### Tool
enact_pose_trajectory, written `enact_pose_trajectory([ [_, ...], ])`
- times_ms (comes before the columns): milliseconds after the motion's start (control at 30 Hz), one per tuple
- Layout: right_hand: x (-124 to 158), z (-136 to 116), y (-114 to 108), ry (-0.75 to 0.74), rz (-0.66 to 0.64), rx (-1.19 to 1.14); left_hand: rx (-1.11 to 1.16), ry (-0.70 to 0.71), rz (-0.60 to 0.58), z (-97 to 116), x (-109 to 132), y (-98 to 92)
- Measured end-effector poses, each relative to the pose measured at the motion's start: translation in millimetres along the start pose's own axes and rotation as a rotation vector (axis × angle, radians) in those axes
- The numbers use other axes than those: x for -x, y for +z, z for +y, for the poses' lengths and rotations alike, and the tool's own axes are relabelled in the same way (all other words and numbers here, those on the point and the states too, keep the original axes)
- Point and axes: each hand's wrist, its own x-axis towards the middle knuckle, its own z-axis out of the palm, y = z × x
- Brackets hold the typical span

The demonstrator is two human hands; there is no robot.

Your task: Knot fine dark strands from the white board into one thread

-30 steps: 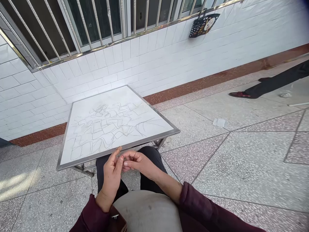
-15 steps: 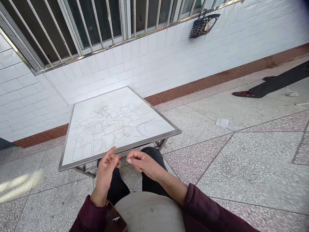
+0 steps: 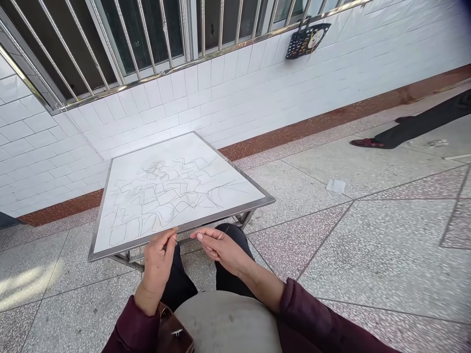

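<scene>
Nearest, the left hand (image 3: 157,255) is holding thumb against forefinger, fingers curled in; whether it is pinching anything is too fine to tell. Just beside it, the right hand (image 3: 217,245) is pinching a strand (image 3: 225,230), dark and hair-thin, over the lap at the near edge of the table (image 3: 243,210). It is probably handling light, limp and easy to drop, so it is best gripped by fingertips close to its end. The tabletop scribbles are spelling nothing readable. Farther off, a paper scrap (image 3: 335,186) is lying on the floor, and a patterned bag (image 3: 307,40) is hanging from the window bars, its print too small to read.
</scene>
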Motion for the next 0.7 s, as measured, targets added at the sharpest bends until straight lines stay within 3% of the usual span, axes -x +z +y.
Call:
enact_pose_trajectory([
  [267,-4.9,10.3,3.0,-0.015,0.025,-0.126,0.095,-0.078,-0.036,0.0,5.3,7.2],
  [433,-5.5,15.3,1.0,-0.004,0.027,-0.134,0.057,-0.005,-0.077,-1.6,-0.5,5.1],
  [567,-3.3,16.8,0.3,-0.019,-0.016,-0.082,-0.048,0.080,-0.102,-1.3,-5.2,4.1],
  [700,0.2,14.3,-5.9,-0.096,-0.135,-0.072,-0.082,0.006,-0.066,-5.0,-3.7,7.5],
])
